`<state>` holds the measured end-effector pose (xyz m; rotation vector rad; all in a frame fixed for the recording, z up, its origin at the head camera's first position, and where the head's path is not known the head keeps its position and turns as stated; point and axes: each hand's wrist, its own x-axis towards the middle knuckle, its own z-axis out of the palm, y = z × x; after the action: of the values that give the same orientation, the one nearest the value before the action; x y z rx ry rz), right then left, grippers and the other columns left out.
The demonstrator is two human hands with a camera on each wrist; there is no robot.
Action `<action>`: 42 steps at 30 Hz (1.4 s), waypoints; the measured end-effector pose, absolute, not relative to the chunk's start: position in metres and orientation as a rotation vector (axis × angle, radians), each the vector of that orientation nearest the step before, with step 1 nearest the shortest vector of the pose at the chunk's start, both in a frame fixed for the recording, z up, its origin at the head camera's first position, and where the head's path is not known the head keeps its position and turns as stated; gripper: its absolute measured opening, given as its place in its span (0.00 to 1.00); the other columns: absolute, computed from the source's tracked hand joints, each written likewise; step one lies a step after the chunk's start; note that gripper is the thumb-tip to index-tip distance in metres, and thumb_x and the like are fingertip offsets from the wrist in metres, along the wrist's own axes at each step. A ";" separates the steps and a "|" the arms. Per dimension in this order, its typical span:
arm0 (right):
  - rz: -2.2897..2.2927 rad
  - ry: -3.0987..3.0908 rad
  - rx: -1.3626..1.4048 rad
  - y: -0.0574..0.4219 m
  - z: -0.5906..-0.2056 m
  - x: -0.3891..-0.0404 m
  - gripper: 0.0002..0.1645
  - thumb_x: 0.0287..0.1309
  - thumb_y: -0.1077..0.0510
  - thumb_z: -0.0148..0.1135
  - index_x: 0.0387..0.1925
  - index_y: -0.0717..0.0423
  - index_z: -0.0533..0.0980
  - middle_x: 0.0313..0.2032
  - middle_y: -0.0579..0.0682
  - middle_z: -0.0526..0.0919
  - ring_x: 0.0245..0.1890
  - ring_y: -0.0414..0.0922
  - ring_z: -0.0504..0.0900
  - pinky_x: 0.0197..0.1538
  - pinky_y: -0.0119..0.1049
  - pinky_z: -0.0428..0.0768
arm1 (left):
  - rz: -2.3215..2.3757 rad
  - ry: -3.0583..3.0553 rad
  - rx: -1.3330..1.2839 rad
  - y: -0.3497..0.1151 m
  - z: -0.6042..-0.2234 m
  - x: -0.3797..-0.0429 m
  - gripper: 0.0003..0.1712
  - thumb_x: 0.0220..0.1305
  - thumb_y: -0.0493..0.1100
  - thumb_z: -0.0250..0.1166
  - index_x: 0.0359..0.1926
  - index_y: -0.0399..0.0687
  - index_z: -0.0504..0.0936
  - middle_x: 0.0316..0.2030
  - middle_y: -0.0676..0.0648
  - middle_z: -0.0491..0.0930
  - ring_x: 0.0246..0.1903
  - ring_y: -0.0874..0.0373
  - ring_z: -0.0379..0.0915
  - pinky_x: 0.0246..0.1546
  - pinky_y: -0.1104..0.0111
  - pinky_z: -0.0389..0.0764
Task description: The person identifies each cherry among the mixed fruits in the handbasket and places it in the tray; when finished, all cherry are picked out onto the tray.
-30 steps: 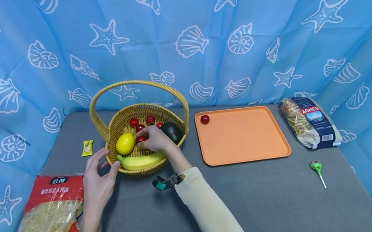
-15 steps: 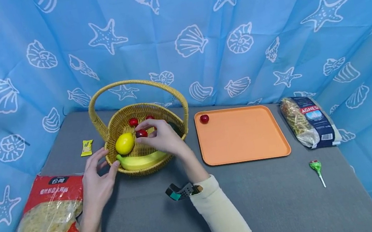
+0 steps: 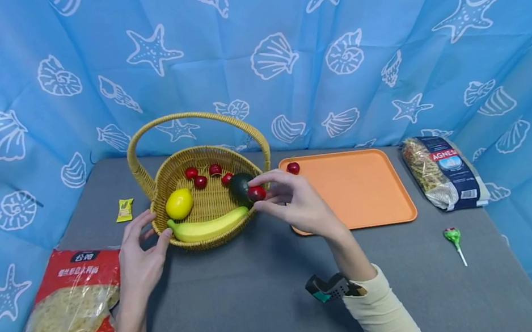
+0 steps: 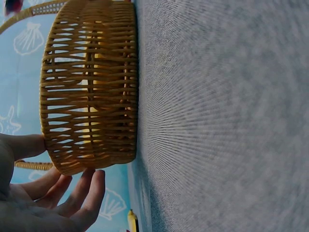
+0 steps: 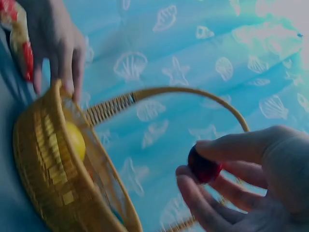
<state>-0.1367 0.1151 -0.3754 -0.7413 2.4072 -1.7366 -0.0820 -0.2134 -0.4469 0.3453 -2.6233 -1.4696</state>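
My left hand [image 3: 142, 260] holds the left end of the wicker basket [image 3: 210, 197], thumb and fingers at its rim. Between thumb and fingertips, my right hand [image 3: 300, 202] pinches a dark red cherry [image 5: 204, 165], held above the basket's right rim in the head view. Inside the basket lie a lemon [image 3: 179, 204], a banana [image 3: 210, 226], a dark green avocado [image 3: 237, 186] and several more cherries [image 3: 200, 182]. An orange tray [image 3: 352, 193] stands right of the basket, with one cherry [image 3: 293, 168] in its far left corner.
A red pasta bag [image 3: 66, 316] lies at the left, below a small yellow-wrapped candy [image 3: 124, 210]. Right of the tray are another pasta bag [image 3: 445, 172] and a green lollipop [image 3: 454, 241]. The basket's tall handle [image 3: 191, 115] arches up before a blue curtain [image 3: 238, 49].
My right hand has lifted a cherry out from the middle of the basket and carried it right to the basket's edge. My left hand stays at the rim.
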 end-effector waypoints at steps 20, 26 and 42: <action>-1.367 2.867 -0.206 0.225 -0.469 -0.234 0.23 0.70 0.68 0.69 0.65 0.69 0.79 0.63 0.69 0.78 0.61 0.66 0.88 0.65 0.57 0.88 | -1.462 -2.624 0.330 -0.214 -0.446 -0.080 0.34 0.78 0.49 0.67 0.79 0.46 0.71 0.82 0.43 0.64 0.71 0.36 0.74 0.62 0.49 0.89; -1.271 2.868 -0.184 0.228 -0.478 -0.254 0.23 0.71 0.65 0.69 0.64 0.68 0.80 0.64 0.70 0.82 0.60 0.65 0.88 0.66 0.59 0.87 | -1.454 -2.623 0.326 -0.214 -0.446 -0.080 0.33 0.79 0.48 0.67 0.79 0.46 0.71 0.82 0.43 0.64 0.71 0.37 0.75 0.63 0.45 0.87; -1.368 2.804 -0.228 0.232 -0.470 -0.251 0.27 0.71 0.65 0.69 0.69 0.66 0.76 0.65 0.70 0.81 0.64 0.69 0.84 0.70 0.63 0.83 | -1.474 -2.614 0.330 -0.213 -0.446 -0.081 0.34 0.79 0.48 0.66 0.79 0.46 0.70 0.83 0.43 0.63 0.71 0.35 0.74 0.65 0.40 0.85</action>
<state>-0.2512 0.2319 -0.4698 -0.2276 2.8044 -1.3684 -0.0807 -0.2129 -0.4464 0.3297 -2.6138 -1.4742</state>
